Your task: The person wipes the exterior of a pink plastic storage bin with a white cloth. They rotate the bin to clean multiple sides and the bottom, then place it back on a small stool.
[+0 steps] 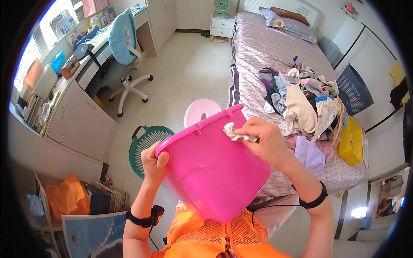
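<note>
A bright pink plastic storage bin (216, 161) is tilted in front of my orange mesh vest, its outer wall facing up toward me. My left hand (154, 163) grips the bin's rim at its left corner, the thumb on the near side. Between the fingers of my right hand (263, 142) is a crumpled white tissue or cloth (233, 133), held against or just over the bin's wall near the upper right. The inside of the bin is hidden from view.
A pink stool (201, 109) and a green basket (142, 145) stand on the floor beyond the bin. On the bed (251, 64) to the right lies a heap of clothes (300, 100), with a yellow basket (350, 142) beside it. A swivel chair (122, 42) stands by the desk at left.
</note>
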`<action>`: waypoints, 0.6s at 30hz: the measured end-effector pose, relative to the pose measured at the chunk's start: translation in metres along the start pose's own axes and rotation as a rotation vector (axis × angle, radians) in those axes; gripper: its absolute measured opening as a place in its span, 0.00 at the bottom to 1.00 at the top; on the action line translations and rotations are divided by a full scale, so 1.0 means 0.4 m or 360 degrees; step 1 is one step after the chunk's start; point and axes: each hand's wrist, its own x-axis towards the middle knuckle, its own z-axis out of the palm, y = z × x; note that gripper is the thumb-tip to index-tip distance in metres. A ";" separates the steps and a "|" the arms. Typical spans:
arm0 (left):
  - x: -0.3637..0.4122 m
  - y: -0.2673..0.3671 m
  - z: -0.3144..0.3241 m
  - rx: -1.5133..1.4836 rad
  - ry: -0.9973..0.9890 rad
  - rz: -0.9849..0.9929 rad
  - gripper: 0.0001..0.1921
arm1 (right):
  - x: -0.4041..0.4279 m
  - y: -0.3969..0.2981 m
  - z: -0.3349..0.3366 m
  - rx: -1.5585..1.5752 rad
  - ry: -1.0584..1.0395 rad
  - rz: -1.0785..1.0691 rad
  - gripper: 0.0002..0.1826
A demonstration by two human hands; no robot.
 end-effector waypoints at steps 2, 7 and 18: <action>0.000 -0.004 -0.010 0.0009 -0.0047 -0.0019 0.35 | -0.007 0.032 -0.007 0.0062 0.0090 -0.0140 0.17; 0.006 -0.021 -0.009 -0.0021 -0.0067 -0.0030 0.36 | 0.046 0.116 -0.026 -0.0438 0.0336 -0.0010 0.15; 0.025 -0.028 -0.014 -0.0111 -0.0074 -0.0002 0.28 | 0.107 0.190 -0.010 -0.0353 0.0414 -0.0080 0.11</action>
